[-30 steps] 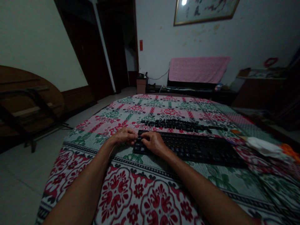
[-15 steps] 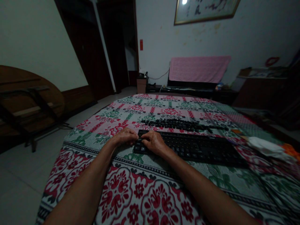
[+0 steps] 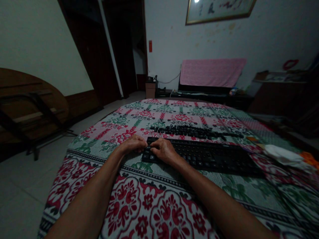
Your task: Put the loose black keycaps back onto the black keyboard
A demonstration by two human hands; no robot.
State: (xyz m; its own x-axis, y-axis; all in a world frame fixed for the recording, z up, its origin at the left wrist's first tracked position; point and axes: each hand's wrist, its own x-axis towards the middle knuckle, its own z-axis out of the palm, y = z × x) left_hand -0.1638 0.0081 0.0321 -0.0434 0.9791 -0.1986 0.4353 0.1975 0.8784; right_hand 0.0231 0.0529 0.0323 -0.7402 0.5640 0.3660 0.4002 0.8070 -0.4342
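A black keyboard lies across a floral tablecloth. My left hand is curled against the keyboard's left end and grips its edge. My right hand rests on the leftmost keys with its fingers bent and pinched together; what they pinch is hidden. Just beyond the keyboard, rows of loose black keycaps lie on the cloth.
A white crumpled cloth and something orange lie at the table's right. A folded wooden table leans against the left wall. A pink cloth covers a unit at the back wall, with a dark doorway to its left.
Both hands stay at the keyboard's left end; only the view has shifted slightly.
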